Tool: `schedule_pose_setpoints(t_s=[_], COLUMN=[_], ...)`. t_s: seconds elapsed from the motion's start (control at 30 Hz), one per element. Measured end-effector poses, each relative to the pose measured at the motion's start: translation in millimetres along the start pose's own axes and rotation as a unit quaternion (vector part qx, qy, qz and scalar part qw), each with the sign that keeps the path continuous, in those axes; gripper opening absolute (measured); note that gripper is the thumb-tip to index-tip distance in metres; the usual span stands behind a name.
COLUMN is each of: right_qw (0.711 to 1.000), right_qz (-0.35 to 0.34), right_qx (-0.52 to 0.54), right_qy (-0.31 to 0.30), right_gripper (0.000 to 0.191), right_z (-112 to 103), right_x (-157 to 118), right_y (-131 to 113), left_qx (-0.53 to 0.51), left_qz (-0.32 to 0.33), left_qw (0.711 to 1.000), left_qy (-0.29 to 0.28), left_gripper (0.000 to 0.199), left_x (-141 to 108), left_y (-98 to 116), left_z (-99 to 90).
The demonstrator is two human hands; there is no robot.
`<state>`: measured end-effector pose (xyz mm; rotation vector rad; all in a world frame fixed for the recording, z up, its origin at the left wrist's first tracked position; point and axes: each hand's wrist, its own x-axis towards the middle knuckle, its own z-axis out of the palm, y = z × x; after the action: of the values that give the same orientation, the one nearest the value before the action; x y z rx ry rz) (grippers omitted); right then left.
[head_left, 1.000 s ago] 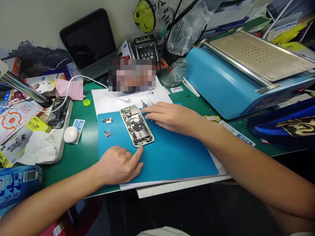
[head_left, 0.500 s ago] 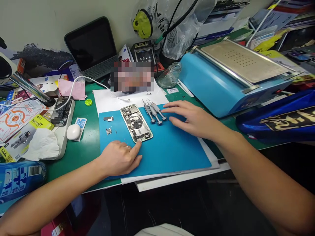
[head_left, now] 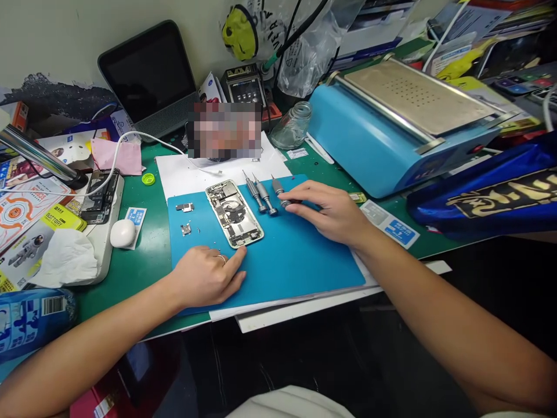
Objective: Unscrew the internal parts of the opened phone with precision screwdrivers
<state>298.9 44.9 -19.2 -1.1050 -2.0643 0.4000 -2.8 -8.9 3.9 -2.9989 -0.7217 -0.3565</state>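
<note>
An opened phone lies on the blue mat, its internal parts exposed. My left hand rests on the mat below it, index finger stretched to the phone's bottom edge, other fingers curled, gripping nothing. Between the thumb and fingers of my right hand is a small screwdriver, pinched at its handle end with the tip pointing away. Two more screwdrivers lie side by side between it and the phone. Left of the phone sit a small metal part and a small board-like part, with tiny bits nearby.
The blue mat lies over white paper on a green worktop. A blue machine with a metal plate stands behind right, near a glass jar. At left are a white earbud case, crumpled tissue and a white cable.
My right hand has closed on one screwdriver and drawn it a little away from the other two. My left hand stays at the phone's bottom edge. The view has shifted slightly.
</note>
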Motion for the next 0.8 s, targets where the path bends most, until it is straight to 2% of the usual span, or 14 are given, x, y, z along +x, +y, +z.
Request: schedule_pose_setpoints(t_s=[0.33, 0.6, 0.73, 0.8], right_qw=[0.989, 0.948, 0.938, 0.941], right_qz=[-0.086, -0.201, -0.214, -0.189], right_qx=[-0.046, -0.142, -0.155, -0.148], right_qy=[0.11, 0.2, 0.223, 0.239], right_gripper=[0.034, 0.05, 0.044, 0.038], right_z=[3.3, 2.1, 1.9, 1.3], right_x=[-2.4, -2.0, -3.3, -5.3], right_y=[-4.2, -5.8, -4.2, -5.1], left_qx=[0.001, -0.004, -0.006, -0.009], left_qz=[0.004, 0.011, 0.006, 0.002], left_qw=[1.0, 1.0, 0.999, 0.999], left_qy=[-0.002, -0.018, -0.033, -0.038], left_gripper=[0.042, 0.043, 0.049, 0.053], left_x=[-0.2, -0.5, -0.3, -0.1], left_y=[-1.3, -1.4, -1.7, -1.5], left_z=[0.1, 1.8, 1.1, 0.2])
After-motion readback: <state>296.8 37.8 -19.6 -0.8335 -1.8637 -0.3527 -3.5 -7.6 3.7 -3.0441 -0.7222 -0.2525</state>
